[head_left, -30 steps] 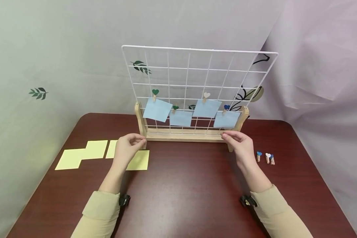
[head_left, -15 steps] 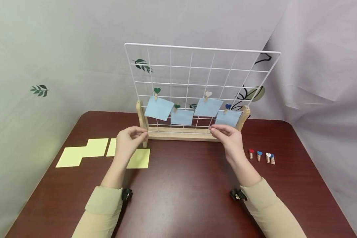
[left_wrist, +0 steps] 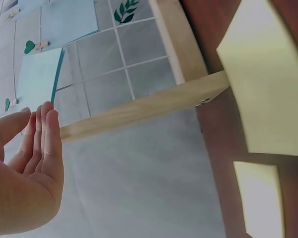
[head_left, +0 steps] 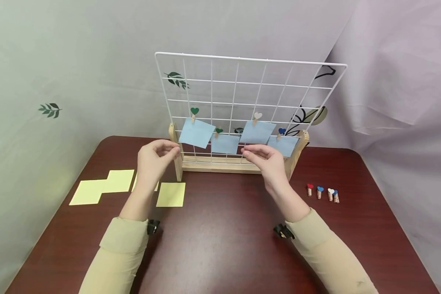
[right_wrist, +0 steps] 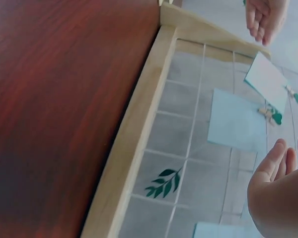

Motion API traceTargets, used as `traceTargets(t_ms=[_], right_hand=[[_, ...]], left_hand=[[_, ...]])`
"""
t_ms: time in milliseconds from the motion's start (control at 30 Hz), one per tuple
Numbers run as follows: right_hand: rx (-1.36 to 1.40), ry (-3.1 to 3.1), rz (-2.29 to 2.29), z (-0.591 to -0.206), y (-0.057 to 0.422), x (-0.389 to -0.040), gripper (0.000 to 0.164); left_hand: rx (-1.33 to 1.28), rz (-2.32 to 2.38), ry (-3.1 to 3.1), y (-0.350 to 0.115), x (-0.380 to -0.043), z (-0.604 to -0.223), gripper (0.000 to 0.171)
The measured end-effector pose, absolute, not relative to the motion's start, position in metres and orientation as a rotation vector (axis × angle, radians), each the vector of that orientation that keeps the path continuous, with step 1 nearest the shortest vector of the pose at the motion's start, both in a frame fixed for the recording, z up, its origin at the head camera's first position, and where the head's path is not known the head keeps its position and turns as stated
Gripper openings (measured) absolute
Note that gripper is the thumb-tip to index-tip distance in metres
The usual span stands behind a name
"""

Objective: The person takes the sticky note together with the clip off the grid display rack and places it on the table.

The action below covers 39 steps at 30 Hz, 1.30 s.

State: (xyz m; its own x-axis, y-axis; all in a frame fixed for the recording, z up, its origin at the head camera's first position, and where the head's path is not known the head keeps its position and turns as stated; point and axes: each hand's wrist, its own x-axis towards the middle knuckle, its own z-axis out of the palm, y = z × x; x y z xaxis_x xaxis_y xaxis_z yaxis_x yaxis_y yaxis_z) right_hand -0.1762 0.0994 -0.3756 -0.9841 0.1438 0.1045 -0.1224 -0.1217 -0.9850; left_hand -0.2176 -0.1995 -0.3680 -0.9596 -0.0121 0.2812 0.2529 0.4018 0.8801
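Note:
A white wire grid rack (head_left: 250, 59) on a wooden stand (head_left: 220, 166) carries several blue paper notes. Heart-topped mini clothespins fix them, among them a green one (head_left: 194, 111) and a white one (head_left: 257, 116). My left hand (head_left: 152, 161) hovers by the stand's left post, close to the leftmost blue note (head_left: 196, 133); its fingers bend loosely around nothing. My right hand (head_left: 272, 163) is in front of the lower grid, its fingertips just below the third blue note (head_left: 257, 132). In the right wrist view the right hand's fingers (right_wrist: 273, 161) and thumb are apart, holding nothing.
Several yellow paper notes, including one by the left forearm (head_left: 170, 194), lie on the left of the dark red table (head_left: 220, 245). Red (head_left: 310, 190), blue (head_left: 319, 192) and white (head_left: 330, 194) heart clothespins lie on the right. A pale curtain hangs behind.
My right hand has moved left and up along the rack, uncovering the red clothespin. The left hand has risen from beside the stand's base toward the leftmost blue note.

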Motion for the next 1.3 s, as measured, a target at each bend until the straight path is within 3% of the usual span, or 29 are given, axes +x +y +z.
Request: traceTargets(t_ms=[1300], right_hand=[[0.108,-2.007,2.198,-0.344,0.04,-0.199,0.024]], left_hand=[[-0.173,-1.305,-2.234,-0.175,-0.221,-0.364,0.02]])
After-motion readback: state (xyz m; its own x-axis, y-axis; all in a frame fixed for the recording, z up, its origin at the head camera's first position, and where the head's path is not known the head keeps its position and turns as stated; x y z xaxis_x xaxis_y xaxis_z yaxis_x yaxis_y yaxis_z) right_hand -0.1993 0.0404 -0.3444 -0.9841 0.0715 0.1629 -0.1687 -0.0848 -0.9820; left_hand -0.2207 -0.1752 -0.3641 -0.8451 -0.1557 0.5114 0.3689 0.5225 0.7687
